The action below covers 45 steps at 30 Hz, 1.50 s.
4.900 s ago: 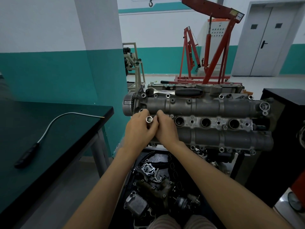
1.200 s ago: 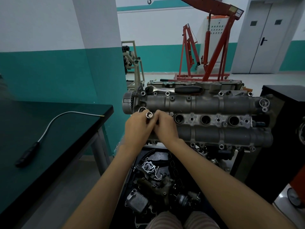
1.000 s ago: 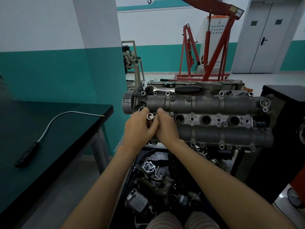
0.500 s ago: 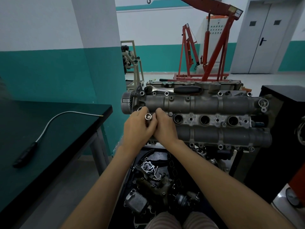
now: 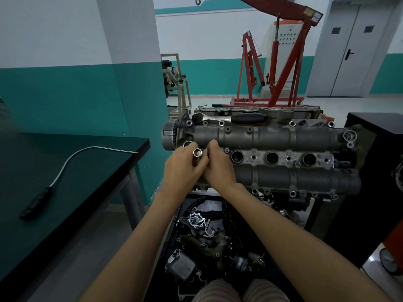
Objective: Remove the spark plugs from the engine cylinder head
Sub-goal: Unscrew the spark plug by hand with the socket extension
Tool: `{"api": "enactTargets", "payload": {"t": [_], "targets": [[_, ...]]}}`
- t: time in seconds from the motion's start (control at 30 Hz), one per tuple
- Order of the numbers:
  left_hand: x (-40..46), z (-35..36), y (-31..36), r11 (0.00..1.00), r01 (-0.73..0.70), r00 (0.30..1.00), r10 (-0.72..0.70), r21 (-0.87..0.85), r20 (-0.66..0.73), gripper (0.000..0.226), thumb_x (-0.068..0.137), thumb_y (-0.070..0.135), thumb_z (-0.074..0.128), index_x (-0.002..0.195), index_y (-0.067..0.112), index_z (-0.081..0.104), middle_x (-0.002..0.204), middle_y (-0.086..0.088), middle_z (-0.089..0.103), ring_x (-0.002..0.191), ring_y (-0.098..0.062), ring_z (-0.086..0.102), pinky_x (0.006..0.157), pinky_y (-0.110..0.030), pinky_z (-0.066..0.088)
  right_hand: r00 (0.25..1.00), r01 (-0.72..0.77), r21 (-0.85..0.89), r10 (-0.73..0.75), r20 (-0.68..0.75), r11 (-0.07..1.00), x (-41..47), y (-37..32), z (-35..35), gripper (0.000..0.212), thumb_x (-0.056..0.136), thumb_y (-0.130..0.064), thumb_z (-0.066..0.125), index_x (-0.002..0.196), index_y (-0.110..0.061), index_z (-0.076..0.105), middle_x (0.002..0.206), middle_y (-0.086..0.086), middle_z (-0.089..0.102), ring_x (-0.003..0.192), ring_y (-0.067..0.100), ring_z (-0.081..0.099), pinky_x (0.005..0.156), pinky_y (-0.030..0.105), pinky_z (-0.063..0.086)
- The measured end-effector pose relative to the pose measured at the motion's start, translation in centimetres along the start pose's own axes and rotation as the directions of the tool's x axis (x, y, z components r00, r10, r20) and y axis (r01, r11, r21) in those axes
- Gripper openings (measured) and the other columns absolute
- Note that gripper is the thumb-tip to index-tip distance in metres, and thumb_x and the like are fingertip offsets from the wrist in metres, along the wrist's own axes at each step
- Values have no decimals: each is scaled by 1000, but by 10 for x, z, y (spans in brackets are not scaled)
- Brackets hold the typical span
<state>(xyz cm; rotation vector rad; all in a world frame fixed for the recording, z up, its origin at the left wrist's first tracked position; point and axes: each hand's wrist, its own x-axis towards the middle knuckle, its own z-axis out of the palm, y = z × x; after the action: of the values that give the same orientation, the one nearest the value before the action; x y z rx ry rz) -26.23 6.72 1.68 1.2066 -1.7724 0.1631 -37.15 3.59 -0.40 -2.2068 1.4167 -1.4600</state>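
Observation:
The grey cylinder head (image 5: pixel 272 136) lies across a stand in front of me, with three open spark plug wells (image 5: pixel 272 158) in a row along its middle. At its left end my left hand (image 5: pixel 182 168) and my right hand (image 5: pixel 219 167) are pressed together over the leftmost well. Both grip a silver spark plug socket (image 5: pixel 197 152) whose open top end sticks up between the fingers. The well and any plug under the hands are hidden. A ratchet with a black handle (image 5: pixel 248 117) rests on the far edge of the head.
A dark green table (image 5: pixel 72 171) at left carries a flexible pick-up tool with a black handle (image 5: pixel 35 205). A black tray of engine parts (image 5: pixel 209 243) sits on the floor below the head. A black cabinet (image 5: pixel 379 162) stands right, a red engine crane (image 5: pixel 279 62) behind.
Both hands stay clamped on the socket at the leftmost well, with only small shifts of the fingers. The head and tools have not moved.

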Motion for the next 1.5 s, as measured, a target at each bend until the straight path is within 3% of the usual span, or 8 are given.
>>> {"api": "enactTargets", "payload": {"t": [0.23,0.4,0.7,0.83,0.93,1.2,1.4,1.5], "targets": [[1,0,2,1000,-14,1000,15,6,-26,45,88,30,60,56,22,30,49,11,30,47,-6,31,45,-21,19,999,-38,-3,38,-1,999,4,-3,-1,39,84,-14,52,62,-29,24,57,-11,38,50,3,33,46,23,21],[-1,-3,1,999,-37,999,37,15,-4,27,84,29,56,69,14,39,55,7,40,52,-11,37,47,-17,22,999,-34,-55,35,21,998,3,-2,-1,19,87,-16,50,79,-14,33,66,-3,44,56,16,40,46,29,21],[11,-3,9,994,104,994,-104,-14,29,52,90,39,56,51,8,42,46,-1,43,46,-20,44,46,-34,32,997,-73,112,70,24,991,1,5,-1,30,79,-27,64,88,-25,36,74,-11,53,62,2,52,48,13,32],[23,-10,14,977,202,972,-208,64,113,43,88,34,55,55,15,35,51,2,43,48,-14,41,45,-29,25,994,-104,216,94,57,971,1,8,-3,26,83,-18,60,104,-17,44,81,1,61,66,11,57,58,31,46],[31,-15,16,958,239,947,-266,159,182,40,88,29,52,54,13,38,53,0,46,49,-16,42,43,-27,26,989,-127,281,99,111,951,0,8,-8,33,83,0,48,115,-9,45,84,1,59,68,5,54,60,18,42],[31,-29,32,887,448,854,-461,111,241,45,90,26,46,49,10,36,50,-3,42,47,-18,38,45,-27,24,919,-214,683,381,-102,699,-9,-2,-25,30,87,8,34,79,-12,55,76,5,64,64,10,62,60,21,51],[17,-54,43,898,437,894,-440,45,82,49,89,25,48,45,11,32,43,0,36,41,-15,32,44,-27,19,814,-575,510,511,277,639,5,-12,-42,23,93,-5,34,88,0,55,69,11,65,46,14,62,35,17,34],[14,-68,51,908,415,909,-417,48,19,51,87,23,48,41,11,28,39,0,32,40,-16,31,44,-30,17,663,-747,492,559,498,448,20,-26,-46,23,94,-11,37,106,6,46,79,23,64,54,23,67,39,19,43]]}}
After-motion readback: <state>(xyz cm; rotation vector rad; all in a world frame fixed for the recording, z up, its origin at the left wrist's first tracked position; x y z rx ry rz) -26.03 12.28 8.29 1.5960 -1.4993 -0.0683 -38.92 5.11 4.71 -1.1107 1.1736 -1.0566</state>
